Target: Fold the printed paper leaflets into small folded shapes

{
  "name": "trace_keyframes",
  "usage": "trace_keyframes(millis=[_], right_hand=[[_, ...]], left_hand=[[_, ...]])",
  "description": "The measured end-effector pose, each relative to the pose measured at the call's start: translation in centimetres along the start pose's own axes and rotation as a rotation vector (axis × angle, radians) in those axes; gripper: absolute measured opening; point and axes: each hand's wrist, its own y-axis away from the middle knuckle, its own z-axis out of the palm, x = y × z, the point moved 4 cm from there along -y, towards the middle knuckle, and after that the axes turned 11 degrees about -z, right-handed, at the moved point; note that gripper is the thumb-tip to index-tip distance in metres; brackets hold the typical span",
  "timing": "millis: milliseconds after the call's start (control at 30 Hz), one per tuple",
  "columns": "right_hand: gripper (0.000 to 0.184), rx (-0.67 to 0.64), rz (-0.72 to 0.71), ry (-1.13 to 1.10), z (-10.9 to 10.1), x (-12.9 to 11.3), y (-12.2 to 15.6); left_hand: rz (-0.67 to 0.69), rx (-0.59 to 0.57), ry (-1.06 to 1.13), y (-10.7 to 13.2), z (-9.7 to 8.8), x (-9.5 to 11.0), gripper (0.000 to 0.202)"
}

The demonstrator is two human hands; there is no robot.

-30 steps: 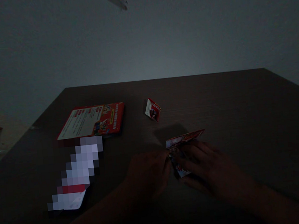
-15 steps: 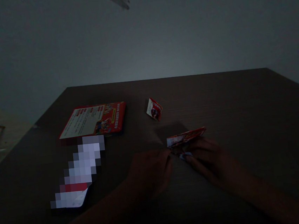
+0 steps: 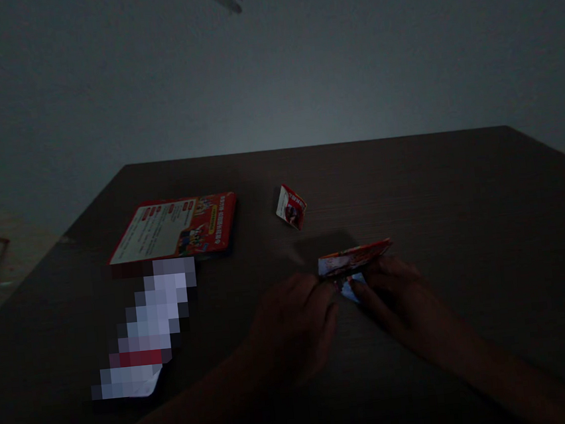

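Observation:
A folded piece of printed paper [image 3: 354, 258], red on its standing flap and pale blue on a lower flap, is between my hands over the dark table. My right hand [image 3: 401, 300] pinches it from the right, thumb on the lower flap and fingers behind the upper one. My left hand [image 3: 296, 324] is closed at the paper's left end, its fingertips partly hidden where they grip the lower flap. Beyond my hands, a small folded red and white paper piece [image 3: 292, 208] lies on the table.
At the left lies a red printed booklet [image 3: 174, 229] with a white text panel. Nearer me is a lit phone [image 3: 149, 381], its screen blurred out. The dark wooden table [image 3: 409, 173] meets a grey wall [image 3: 348, 59] at the back. The light is dim.
My left hand has moved slightly right and up along the paper's edge. My right thumb has shifted, and more of the pale blue lower flap shows.

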Motion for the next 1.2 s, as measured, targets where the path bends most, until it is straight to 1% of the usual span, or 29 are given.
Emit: trace_keyframes(millis=[100,167,200,267,367,467,633,767,1000,1200], right_hand=[[0.031,-0.012,0.031,0.022,0.2,0.2,0.1],[0.031,-0.013,0.057,0.037,0.2,0.3,0.1],[0.031,-0.005,0.068,0.047,0.1,0.3,0.1],[0.029,0.018,0.081,0.075,0.0,0.3,0.1],[0.029,0.036,0.079,0.106,-0.1,0.4,0.1],[0.03,0.02,0.071,0.087,0.1,0.7,0.0],[0.029,0.009,0.056,0.045,0.3,1.2,-0.3],[0.027,0.017,0.06,0.014,0.3,1.3,-0.3],[0.028,0.06,0.056,0.054,0.4,1.1,-0.2],[0.025,0.061,0.062,0.047,0.4,1.1,-0.3]], left_hand=[[0.141,-0.016,0.009,0.4,0.5,1.3,0.022],[0.182,0.002,-0.013,0.8,1.1,2.0,0.029],[0.19,0.034,-0.036,1.0,1.4,2.2,0.035],[0.174,0.072,-0.085,1.3,2.1,2.3,0.038],[0.154,0.048,-0.143,1.6,2.9,2.3,0.042],[0.133,0.022,-0.183,1.8,3.2,2.2,0.045],[0.091,0.002,-0.189,1.7,3.3,2.0,0.046],[0.089,-0.007,-0.194,1.6,3.2,2.1,0.046],[0.03,-0.028,-0.176,1.3,2.9,2.1,0.045],[0.009,-0.047,-0.165,1.3,2.6,2.0,0.045]])
